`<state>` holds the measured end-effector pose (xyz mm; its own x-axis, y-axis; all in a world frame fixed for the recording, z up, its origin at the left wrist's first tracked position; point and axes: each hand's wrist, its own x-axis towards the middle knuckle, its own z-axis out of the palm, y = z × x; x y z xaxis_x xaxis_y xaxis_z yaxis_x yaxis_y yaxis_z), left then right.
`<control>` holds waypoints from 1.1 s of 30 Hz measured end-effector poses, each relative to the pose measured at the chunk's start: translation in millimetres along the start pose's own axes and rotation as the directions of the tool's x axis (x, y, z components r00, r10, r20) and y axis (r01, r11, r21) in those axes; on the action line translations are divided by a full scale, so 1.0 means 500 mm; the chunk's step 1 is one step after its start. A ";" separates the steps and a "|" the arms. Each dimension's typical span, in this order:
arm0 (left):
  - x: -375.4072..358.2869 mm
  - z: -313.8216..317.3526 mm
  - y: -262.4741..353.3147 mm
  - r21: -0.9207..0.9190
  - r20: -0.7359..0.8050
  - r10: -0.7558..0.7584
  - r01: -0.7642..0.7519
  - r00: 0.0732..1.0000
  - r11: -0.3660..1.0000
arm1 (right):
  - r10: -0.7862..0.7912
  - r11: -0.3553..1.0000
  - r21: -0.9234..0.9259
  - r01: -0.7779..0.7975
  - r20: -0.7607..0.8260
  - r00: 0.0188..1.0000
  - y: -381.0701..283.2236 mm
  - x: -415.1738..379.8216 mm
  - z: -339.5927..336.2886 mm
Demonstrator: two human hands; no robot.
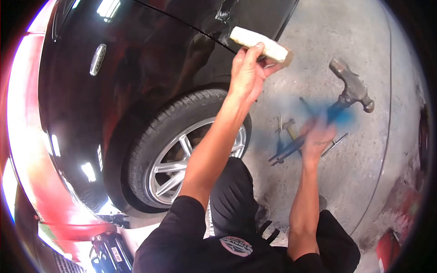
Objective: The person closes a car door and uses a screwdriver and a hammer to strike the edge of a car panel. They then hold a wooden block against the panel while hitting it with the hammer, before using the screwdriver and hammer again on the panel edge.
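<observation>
My left hand (pixel 248 75) pinches a pale, wood-like block (pixel 259 42) with a brownish end between thumb and fingers. That block overlaps the lower edge of a black car's side panel (pixel 150 50) in this view, close to a scuffed, scratched patch (pixel 223 17). Farther right, my right hand (pixel 317 139) is wrapped round the handle of a ball-peen hammer (pixel 351 86). The hammer's metal head points away from me, above the concrete floor. A blue blur covers part of the handle and the top of the hand.
A tyre with a silver spoked wheel (pixel 170 170) stands left of my knee. Several hand tools (pixel 287 129) lie on the concrete floor (pixel 359 150) beneath my right hand. A red object (pixel 388 248) is at the lower right, and a red surface (pixel 29 150) lies beyond the car.
</observation>
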<state>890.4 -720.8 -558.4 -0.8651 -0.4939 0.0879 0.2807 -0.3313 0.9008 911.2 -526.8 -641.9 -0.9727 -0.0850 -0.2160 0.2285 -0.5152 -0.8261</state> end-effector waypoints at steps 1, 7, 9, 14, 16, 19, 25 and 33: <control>-0.002 0.005 -0.003 -0.004 -0.012 0.009 -0.009 1.000 1.000 | -0.016 1.000 -0.022 0.016 0.003 1.000 -0.009 -0.002 -0.001; 0.021 -0.047 0.007 0.019 -0.040 0.022 -0.021 0.999 1.000 | -0.083 0.993 -0.073 0.089 0.083 0.993 -0.021 -0.027 0.024; 0.020 -0.047 0.010 0.008 -0.048 0.018 -0.018 0.999 1.000 | -0.112 0.992 -0.046 0.120 0.148 0.983 -0.013 -0.035 0.029; 0.020 -0.046 0.007 -0.046 -0.067 0.025 -0.028 0.997 0.999 | -0.124 0.990 -0.048 0.136 0.196 0.973 -0.009 -0.046 0.036; 0.020 -0.048 0.009 -0.043 -0.070 0.021 -0.024 0.997 0.999 | -0.128 0.989 -0.048 0.140 0.202 0.971 -0.015 -0.054 0.037; 0.021 -0.050 0.008 -0.032 -0.062 0.023 -0.025 0.998 0.999 | -0.144 0.989 -0.013 0.147 0.117 0.983 -0.046 -0.071 0.042; 0.017 -0.048 0.011 -0.009 -0.057 0.035 -0.035 0.998 0.999 | -0.400 0.894 0.190 0.405 -0.070 0.914 -0.107 -0.075 0.034; 0.016 -0.045 0.003 0.050 0.016 0.010 -0.010 1.000 0.999 | -0.046 0.993 -0.103 0.057 0.105 0.993 0.045 0.028 0.060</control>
<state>893.1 -743.5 -566.1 -0.8687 -0.4845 0.1031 0.2686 -0.2857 0.9199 901.7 -565.1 -647.8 -0.9811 -0.1503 -0.1220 0.1759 -0.4288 -0.8861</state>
